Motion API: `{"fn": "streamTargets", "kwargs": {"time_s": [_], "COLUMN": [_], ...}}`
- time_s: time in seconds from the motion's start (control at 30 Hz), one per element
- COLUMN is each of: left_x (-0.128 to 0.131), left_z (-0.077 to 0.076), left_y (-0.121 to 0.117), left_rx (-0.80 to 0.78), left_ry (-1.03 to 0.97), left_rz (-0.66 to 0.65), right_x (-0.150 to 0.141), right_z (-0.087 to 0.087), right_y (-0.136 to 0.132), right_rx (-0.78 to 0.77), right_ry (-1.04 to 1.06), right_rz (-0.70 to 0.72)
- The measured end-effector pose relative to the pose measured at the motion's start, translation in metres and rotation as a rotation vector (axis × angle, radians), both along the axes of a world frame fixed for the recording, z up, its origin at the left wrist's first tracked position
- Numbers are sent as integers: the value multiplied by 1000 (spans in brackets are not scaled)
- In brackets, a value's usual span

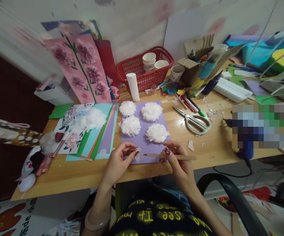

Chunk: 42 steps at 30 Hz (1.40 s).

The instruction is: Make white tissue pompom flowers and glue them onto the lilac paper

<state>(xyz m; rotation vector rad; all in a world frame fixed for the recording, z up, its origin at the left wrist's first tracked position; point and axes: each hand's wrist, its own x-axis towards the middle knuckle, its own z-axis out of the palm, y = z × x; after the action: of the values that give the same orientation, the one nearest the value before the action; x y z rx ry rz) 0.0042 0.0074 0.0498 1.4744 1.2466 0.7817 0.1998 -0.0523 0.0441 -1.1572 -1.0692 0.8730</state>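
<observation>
Between the thumb and fingertips of my left hand (123,157) is a small translucent white petal-like piece (139,156). My right hand (180,160) is closed around a slim wooden stick (187,157), whose dark tip points left at that piece. I cannot tell whether the tip touches it. Both hands are over the front of a purple sheet (142,146). Just beyond them are several white ruffled paper flowers (156,133), some on the sheet and some overlapping its left edge.
Scissors (193,120) lie right of the sheet, with markers (194,106) behind. A white tube (132,87) stands before a red basket (144,80) of cups. Coloured papers (102,141) and a pink flower picture (80,68) are at left. A blue glue gun (246,144) is at right.
</observation>
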Motion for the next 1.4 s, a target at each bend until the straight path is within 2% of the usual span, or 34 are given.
{"fn": "streamTargets", "kwargs": {"time_s": [0.13, 0.27, 0.43, 0.63, 0.8, 1.03, 1.23, 1.4], "left_x": [8, 12, 13, 20, 26, 26, 25, 28], "left_z": [-3, -2, 1, 1, 2, 4, 2, 1], "left_y": [-1, -1, 1, -1, -5, -6, -5, -6], "left_rx": [-12, -26, -35, -39, -113, -189, -250, -260], "left_ry": [2, -14, -63, -120, -149, -183, -278, -285], "left_rz": [-52, -38, -34, 10, -46, -111, -103, -83], "right_x": [4, 10, 16, 13, 10, 12, 14, 14], "right_z": [-1, -5, -8, -7, -7, -9, -9, -7], "right_y": [-3, -4, -2, -3, -3, -3, -1, -1], "right_rx": [-11, -32, -64, -105, -83, -105, -64, -119], "right_ry": [51, 81, 50, 100, 77, 69, 148, 143], "right_rz": [-4, -35, -176, -93, -59, -87, -228, -136]}}
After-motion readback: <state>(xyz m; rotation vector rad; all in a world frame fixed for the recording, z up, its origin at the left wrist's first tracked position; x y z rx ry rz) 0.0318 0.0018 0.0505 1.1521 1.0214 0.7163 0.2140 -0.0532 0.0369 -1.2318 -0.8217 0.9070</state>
